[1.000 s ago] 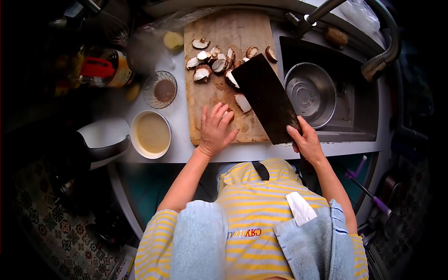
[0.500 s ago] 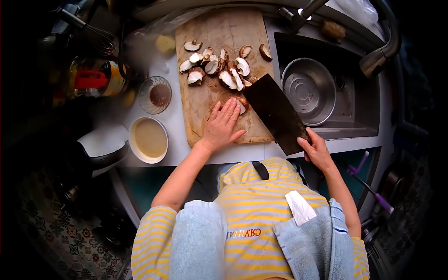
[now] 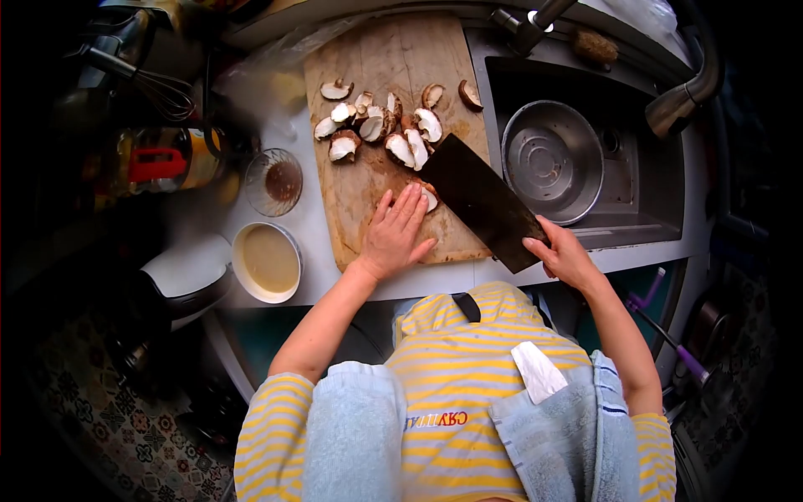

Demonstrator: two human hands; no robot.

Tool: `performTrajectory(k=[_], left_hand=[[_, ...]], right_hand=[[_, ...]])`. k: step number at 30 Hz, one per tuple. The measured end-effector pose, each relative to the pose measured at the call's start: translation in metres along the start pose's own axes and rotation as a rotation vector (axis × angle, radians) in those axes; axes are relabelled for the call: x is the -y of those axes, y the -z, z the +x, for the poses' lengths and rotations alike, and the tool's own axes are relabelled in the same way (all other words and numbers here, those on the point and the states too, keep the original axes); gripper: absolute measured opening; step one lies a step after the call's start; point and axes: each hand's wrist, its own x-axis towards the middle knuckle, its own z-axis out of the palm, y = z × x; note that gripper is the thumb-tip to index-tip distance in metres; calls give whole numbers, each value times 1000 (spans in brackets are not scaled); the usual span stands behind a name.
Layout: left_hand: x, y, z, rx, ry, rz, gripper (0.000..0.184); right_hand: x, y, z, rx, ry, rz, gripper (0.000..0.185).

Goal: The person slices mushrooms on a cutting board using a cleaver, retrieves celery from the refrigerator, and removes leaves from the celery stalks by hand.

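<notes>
My right hand (image 3: 562,253) is closed round the handle end of a cleaver (image 3: 487,203) with a broad dark blade. The blade slants over the right edge of a wooden cutting board (image 3: 355,209), its far end near the mushroom pieces. My left hand (image 3: 395,233) lies flat on the board, fingers stretched out and thumb apart. Its fingertips rest on a mushroom piece (image 3: 431,199), which they partly hide. Beyond it lie several cut mushroom pieces (image 3: 372,125) with white flesh and brown caps. One brown-rimmed slice (image 3: 470,95) sits apart at the board's right edge.
Right of the board is a sink (image 3: 652,201) holding a metal basin (image 3: 510,159), with a faucet (image 3: 682,109) above. To the left stand a bowl of cloudy liquid (image 3: 269,259), a glass dish (image 3: 274,181) with brown contents, and a red-handled bottle (image 3: 159,163).
The cleaver and my right hand have shifted slightly left and the blade has turned a little. My left hand stays flat on the mushroom piece. The whole view has tilted slightly.
</notes>
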Motion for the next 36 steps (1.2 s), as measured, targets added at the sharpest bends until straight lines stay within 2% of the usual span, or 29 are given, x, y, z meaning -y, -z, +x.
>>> performTrajectory(k=[5, 11, 12, 13, 15, 18, 20, 23, 25, 27, 28, 31, 33, 34, 36], left_hand=[[2, 0, 0, 2, 3, -6, 66], [3, 0, 0, -2, 0, -15, 64], [2, 0, 0, -4, 4, -24, 64], [2, -1, 1, -13, 7, -31, 63], [1, -2, 1, -48, 19, -44, 60], [0, -3, 1, -114, 25, -4, 55], [-1, -9, -1, -156, 39, 81, 53], [-9, -7, -6, -234, 163, 107, 54], [-19, -6, -15, -296, 305, 37, 65], [-27, -4, -27, -368, 452, -25, 77], [-31, -6, -30, -335, 489, -40, 88], [-39, -15, -9, -386, 518, -57, 89], [-33, -21, 15, -413, 509, -109, 89], [-27, -21, 28, -425, 504, -142, 89], [-6, -23, 52, -530, 439, -136, 88]], right_hand=[[-3, 7, 6, 70, -51, 31, 26], [-6, -15, 21, 52, 31, 7, 30], [-8, -27, 24, 26, 21, 14, 30], [-29, -44, 31, -92, 196, -83, 31], [-26, -58, 25, -249, 376, -243, 31], [-7, -66, 6, -336, 265, -598, 23], [2, -60, -4, -405, 363, -621, 20], [19, -46, -21, -550, 504, -566, 17], [22, -34, -24, -592, 537, -453, 17], [24, -24, -26, -500, 397, -317, 17], [23, -22, -24, -493, 340, -260, 17], [13, -26, -12, -553, 234, -176, 18], [7, -27, -3, -644, 260, -155, 21], [12, -24, -1, -729, 378, -318, 22], [22, -17, 9, -776, 381, -402, 24]])
